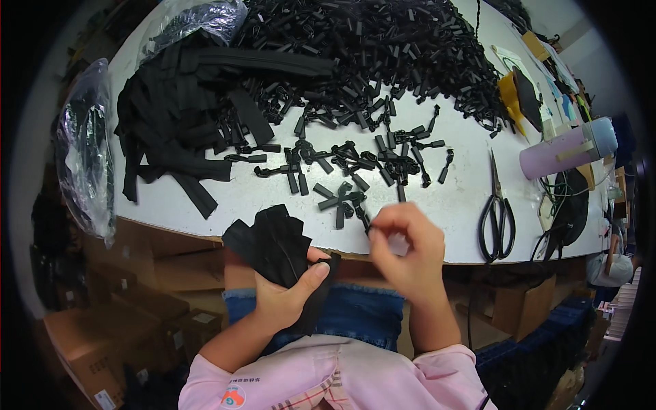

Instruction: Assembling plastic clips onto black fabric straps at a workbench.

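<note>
My left hand is closed around a bundle of black zipper tapes, held just off the table's front edge. One tape end hangs down below the thumb. My right hand is closed in a pinch at the front edge, to the right of the bundle. At its fingertips is a black zipper slider, slightly blurred, with a long pull. Beyond it lies a small cluster of loose sliders. More zipper sliders are scattered farther back, in front of a large heap of sliders.
More black zipper tapes lie piled at the left, beside a clear plastic bag. Black-handled scissors rest on the right of the white table. A lilac bottle lies near cables. Cardboard boxes stand below left.
</note>
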`<state>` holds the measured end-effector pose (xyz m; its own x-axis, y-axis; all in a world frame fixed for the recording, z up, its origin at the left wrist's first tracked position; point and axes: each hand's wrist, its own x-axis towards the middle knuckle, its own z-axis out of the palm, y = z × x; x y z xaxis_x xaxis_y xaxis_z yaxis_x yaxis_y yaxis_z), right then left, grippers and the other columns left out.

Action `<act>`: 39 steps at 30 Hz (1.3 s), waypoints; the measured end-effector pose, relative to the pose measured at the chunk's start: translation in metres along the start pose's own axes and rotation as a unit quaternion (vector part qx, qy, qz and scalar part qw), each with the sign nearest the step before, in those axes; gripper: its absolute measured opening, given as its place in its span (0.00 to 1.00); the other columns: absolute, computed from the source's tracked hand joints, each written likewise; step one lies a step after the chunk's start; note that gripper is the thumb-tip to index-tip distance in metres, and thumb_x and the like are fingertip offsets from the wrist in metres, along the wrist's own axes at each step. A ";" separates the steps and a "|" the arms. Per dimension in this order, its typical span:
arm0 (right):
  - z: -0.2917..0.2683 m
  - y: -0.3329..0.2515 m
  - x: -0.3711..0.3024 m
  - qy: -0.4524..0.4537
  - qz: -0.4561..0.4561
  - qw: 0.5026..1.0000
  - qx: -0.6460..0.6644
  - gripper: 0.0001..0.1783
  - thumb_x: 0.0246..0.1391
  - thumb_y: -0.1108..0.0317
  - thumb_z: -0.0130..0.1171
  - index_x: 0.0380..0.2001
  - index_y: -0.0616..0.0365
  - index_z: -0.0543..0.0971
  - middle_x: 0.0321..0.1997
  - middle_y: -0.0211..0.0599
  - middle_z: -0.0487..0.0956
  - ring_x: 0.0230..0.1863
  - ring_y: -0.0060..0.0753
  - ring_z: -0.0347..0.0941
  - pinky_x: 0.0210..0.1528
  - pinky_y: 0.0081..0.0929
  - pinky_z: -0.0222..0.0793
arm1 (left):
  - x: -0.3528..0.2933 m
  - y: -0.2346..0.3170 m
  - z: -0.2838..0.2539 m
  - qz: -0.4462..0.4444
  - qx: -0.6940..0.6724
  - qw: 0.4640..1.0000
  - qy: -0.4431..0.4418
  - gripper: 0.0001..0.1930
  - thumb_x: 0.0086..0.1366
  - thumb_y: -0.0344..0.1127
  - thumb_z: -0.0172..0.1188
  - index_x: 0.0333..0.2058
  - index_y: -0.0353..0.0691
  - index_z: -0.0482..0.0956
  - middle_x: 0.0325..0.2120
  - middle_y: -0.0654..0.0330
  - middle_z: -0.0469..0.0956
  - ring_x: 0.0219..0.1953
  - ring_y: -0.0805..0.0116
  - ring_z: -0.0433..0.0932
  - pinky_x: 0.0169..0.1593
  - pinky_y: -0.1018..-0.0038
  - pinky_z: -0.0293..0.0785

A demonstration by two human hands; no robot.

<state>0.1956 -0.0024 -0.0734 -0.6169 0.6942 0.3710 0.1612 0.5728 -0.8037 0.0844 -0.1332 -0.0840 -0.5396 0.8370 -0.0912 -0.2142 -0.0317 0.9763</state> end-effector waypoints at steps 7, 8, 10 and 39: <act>0.004 -0.024 -0.011 -0.086 -0.096 0.989 0.074 0.17 0.32 0.86 0.53 0.31 0.66 0.70 0.26 0.40 0.71 0.24 0.24 0.70 0.23 0.16 0.68 | -0.003 0.004 0.009 0.021 0.000 1.000 0.013 0.05 0.48 0.22 0.54 0.26 0.33 0.71 0.27 0.59 0.71 0.30 0.73 0.68 0.35 0.79 0.64; 0.004 -0.023 -0.009 -0.087 -0.110 0.987 0.079 0.18 0.32 0.87 0.53 0.33 0.66 0.70 0.26 0.40 0.71 0.24 0.25 0.70 0.23 0.16 0.69 | -0.003 0.003 0.009 0.028 0.002 1.000 0.006 0.05 0.48 0.21 0.54 0.27 0.33 0.71 0.27 0.59 0.70 0.30 0.74 0.68 0.36 0.79 0.64; 0.004 -0.022 -0.011 -0.092 -0.094 0.987 0.096 0.20 0.31 0.87 0.53 0.34 0.66 0.70 0.26 0.40 0.71 0.24 0.25 0.70 0.23 0.16 0.69 | -0.004 0.002 0.008 0.035 0.004 0.999 0.000 0.06 0.48 0.20 0.53 0.27 0.33 0.71 0.27 0.59 0.70 0.31 0.74 0.68 0.36 0.79 0.65; 0.023 -0.022 -0.031 0.018 -0.013 0.987 0.158 0.18 0.35 0.85 0.54 0.36 0.67 0.70 0.27 0.41 0.73 0.26 0.25 0.69 0.26 0.17 0.66 | -0.004 0.004 0.001 0.020 -0.064 0.998 -0.021 0.10 0.51 0.21 0.53 0.34 0.32 0.69 0.30 0.62 0.71 0.32 0.77 0.69 0.36 0.82 0.66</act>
<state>0.1939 -0.0468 -0.0774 -0.5896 0.6993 0.4041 -0.1054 0.4295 -0.8969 0.0870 -0.1361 -0.0795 -0.5157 0.8557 -0.0421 -0.2970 -0.1325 0.9457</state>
